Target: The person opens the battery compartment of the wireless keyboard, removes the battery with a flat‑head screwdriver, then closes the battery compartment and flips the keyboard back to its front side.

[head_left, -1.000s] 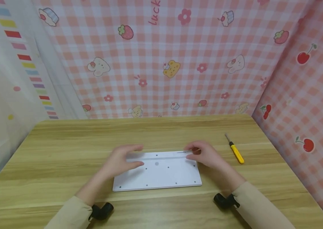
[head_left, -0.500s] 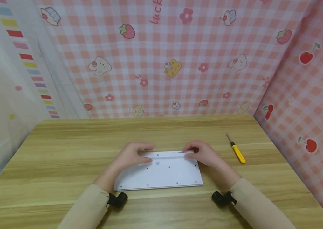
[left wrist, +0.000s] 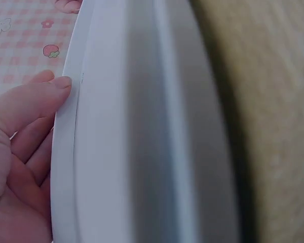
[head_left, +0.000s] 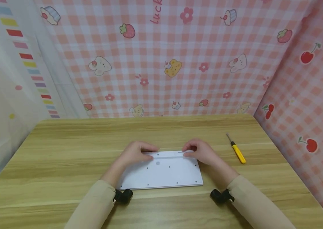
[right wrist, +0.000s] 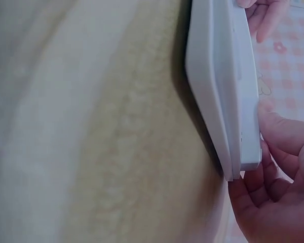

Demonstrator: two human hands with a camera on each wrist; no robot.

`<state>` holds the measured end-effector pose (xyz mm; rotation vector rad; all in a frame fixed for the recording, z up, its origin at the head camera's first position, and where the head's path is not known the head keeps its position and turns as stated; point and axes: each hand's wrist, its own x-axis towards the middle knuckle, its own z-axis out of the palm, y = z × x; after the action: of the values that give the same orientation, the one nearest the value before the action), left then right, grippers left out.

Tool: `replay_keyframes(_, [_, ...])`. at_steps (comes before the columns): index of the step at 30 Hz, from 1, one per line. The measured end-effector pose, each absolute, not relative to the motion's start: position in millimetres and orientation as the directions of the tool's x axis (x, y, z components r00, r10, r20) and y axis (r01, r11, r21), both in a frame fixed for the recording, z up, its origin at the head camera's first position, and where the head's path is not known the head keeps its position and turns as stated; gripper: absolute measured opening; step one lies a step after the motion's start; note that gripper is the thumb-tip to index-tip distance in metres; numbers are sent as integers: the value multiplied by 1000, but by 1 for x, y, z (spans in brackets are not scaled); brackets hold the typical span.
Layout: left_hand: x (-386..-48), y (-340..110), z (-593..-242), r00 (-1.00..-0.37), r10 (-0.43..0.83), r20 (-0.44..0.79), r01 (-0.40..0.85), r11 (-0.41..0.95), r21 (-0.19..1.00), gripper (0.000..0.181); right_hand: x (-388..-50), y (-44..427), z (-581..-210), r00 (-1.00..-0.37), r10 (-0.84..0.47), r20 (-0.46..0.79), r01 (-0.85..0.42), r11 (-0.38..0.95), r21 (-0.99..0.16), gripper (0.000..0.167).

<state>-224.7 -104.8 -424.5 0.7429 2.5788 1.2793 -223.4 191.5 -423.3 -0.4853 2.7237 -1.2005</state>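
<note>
A white keyboard (head_left: 161, 173) lies with its screw-dotted underside up on the wooden table, a raised bar along its far side. My left hand (head_left: 135, 152) grips the far edge left of centre; in the left wrist view its thumb (left wrist: 61, 87) rests on the rim and the other fingers sit behind it. At the far right corner my right hand (head_left: 201, 152) holds the keyboard. In the right wrist view, the fingers (right wrist: 258, 190) curl round that corner, with the thumb against the raised bar. The keys are hidden underneath.
A yellow-handled screwdriver (head_left: 238, 153) lies right of the keyboard, its shaft pointing away. Checked pink cloth (head_left: 161, 44) hangs behind the table (head_left: 64, 152) and on the right. A pale cloth covers the left side.
My left hand has moved right along the keyboard's far edge, and its thumb and fingers have come in onto it. The right hand has barely shifted. The screwdriver stays put.
</note>
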Motion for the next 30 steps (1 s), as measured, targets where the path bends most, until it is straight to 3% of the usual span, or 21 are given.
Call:
replay_keyframes(14, [-223, -105, -426, -859, 507, 74, 357, 489, 796, 30, -228, 188, -418, -921, -390, -4, -287, 684, -671, 7])
replay_keyframes(30, [-221, -106, -424, -856, 514, 54, 351, 502, 791, 27, -231, 200, -421, -919, -395, 8, -238, 537, -809, 7])
